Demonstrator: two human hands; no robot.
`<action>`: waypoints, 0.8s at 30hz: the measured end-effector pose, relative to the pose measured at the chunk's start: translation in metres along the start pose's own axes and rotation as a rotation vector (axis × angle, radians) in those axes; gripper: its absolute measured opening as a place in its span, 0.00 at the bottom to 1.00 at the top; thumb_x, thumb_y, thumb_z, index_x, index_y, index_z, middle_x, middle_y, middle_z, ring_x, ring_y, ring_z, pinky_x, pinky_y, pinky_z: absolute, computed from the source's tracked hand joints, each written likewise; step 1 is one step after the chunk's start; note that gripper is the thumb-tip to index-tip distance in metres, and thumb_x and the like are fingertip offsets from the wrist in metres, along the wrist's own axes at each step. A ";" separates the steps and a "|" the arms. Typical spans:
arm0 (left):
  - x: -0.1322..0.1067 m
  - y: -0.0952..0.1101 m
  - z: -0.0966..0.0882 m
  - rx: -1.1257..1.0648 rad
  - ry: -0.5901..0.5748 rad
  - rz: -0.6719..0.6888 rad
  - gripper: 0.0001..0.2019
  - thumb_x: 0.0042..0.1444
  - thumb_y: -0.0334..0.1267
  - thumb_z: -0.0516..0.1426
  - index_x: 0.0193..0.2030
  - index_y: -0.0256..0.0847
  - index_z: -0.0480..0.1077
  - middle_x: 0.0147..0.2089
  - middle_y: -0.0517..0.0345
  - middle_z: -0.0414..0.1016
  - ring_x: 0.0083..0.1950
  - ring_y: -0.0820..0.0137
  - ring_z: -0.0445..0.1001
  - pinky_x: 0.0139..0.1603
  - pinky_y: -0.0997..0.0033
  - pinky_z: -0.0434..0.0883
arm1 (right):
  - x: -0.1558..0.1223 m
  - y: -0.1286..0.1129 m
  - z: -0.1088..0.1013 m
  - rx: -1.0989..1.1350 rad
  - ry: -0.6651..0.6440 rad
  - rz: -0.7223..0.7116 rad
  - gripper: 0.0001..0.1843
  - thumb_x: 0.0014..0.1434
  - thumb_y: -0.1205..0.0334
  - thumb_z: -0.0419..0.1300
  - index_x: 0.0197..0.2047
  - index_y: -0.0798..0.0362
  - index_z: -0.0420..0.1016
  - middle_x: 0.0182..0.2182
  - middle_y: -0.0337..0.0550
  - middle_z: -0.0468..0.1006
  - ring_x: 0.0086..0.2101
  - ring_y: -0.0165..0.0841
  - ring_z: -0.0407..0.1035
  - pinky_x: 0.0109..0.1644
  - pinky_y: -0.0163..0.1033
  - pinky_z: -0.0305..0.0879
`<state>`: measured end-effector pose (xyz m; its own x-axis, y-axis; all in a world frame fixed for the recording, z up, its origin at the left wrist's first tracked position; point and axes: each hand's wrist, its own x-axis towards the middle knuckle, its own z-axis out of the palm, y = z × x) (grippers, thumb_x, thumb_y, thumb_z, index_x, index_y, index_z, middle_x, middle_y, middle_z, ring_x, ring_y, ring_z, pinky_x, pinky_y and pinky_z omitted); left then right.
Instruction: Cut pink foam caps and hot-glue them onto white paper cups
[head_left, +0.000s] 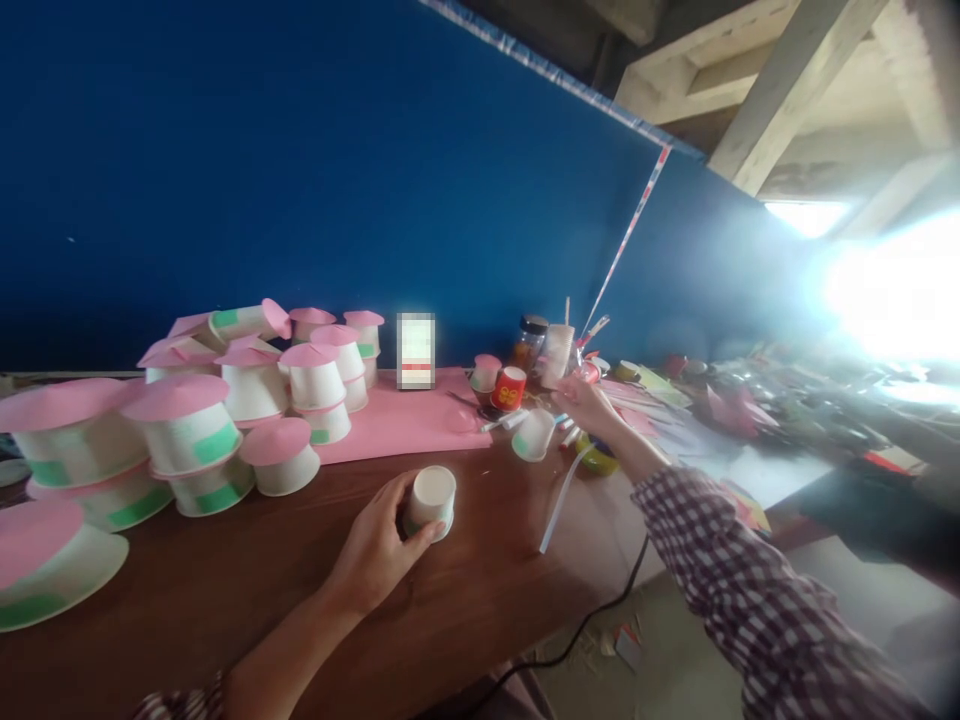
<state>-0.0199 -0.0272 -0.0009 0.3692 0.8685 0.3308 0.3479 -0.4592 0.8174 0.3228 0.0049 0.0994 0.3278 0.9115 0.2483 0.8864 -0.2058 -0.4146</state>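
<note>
My left hand is closed around a small white paper cup with a green band, held upside down on the brown table. My right hand, in a plaid sleeve, reaches far across the table toward a cluster of small items. Its fingers sit near a lying white cup, markers and a red cup. I cannot make out whether those fingers grip anything.
Several upturned white cups topped with pink paper discs crowd the left side. A pink paper sheet lies by the blue wall. A glass jar, a white paper strip and paper scraps lie to the right. A black cable hangs off the front edge.
</note>
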 end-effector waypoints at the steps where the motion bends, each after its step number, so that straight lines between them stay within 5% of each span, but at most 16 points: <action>1: 0.000 0.000 0.000 0.001 -0.002 -0.008 0.25 0.49 0.43 0.60 0.54 0.43 0.63 0.53 0.51 0.72 0.52 0.60 0.72 0.51 0.60 0.70 | 0.004 -0.005 -0.001 -0.028 -0.021 -0.003 0.19 0.56 0.55 0.56 0.49 0.55 0.71 0.44 0.50 0.77 0.43 0.39 0.72 0.46 0.41 0.65; 7: -0.001 -0.003 0.002 0.007 0.011 -0.035 0.25 0.49 0.41 0.60 0.54 0.43 0.63 0.53 0.50 0.71 0.53 0.60 0.71 0.52 0.59 0.69 | 0.017 -0.059 0.031 -0.115 -0.152 -0.262 0.12 0.58 0.59 0.56 0.42 0.54 0.75 0.34 0.44 0.79 0.35 0.34 0.73 0.37 0.34 0.63; 13: 0.003 0.000 -0.002 -0.019 -0.015 -0.105 0.26 0.48 0.40 0.60 0.55 0.42 0.62 0.54 0.50 0.70 0.54 0.60 0.69 0.53 0.59 0.68 | 0.023 -0.102 0.080 -0.186 -0.419 -0.420 0.17 0.59 0.56 0.56 0.51 0.53 0.72 0.42 0.49 0.78 0.38 0.37 0.73 0.37 0.34 0.64; 18: 0.006 0.005 -0.005 -0.049 -0.034 -0.134 0.26 0.47 0.38 0.60 0.54 0.43 0.63 0.54 0.51 0.70 0.53 0.60 0.69 0.53 0.59 0.68 | 0.023 -0.112 0.094 -0.231 -0.505 -0.453 0.33 0.55 0.58 0.61 0.63 0.54 0.60 0.55 0.54 0.70 0.50 0.43 0.68 0.48 0.39 0.64; 24: 0.006 0.000 -0.003 -0.045 -0.026 -0.116 0.28 0.45 0.37 0.61 0.55 0.43 0.63 0.55 0.51 0.69 0.54 0.60 0.68 0.54 0.59 0.67 | 0.018 -0.110 0.093 -0.234 -0.536 -0.428 0.34 0.55 0.64 0.61 0.64 0.50 0.58 0.58 0.52 0.67 0.54 0.44 0.65 0.52 0.41 0.62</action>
<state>-0.0205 -0.0214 0.0027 0.3513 0.9098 0.2210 0.3503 -0.3466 0.8702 0.2013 0.0773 0.0683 -0.2155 0.9662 -0.1418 0.9677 0.1918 -0.1639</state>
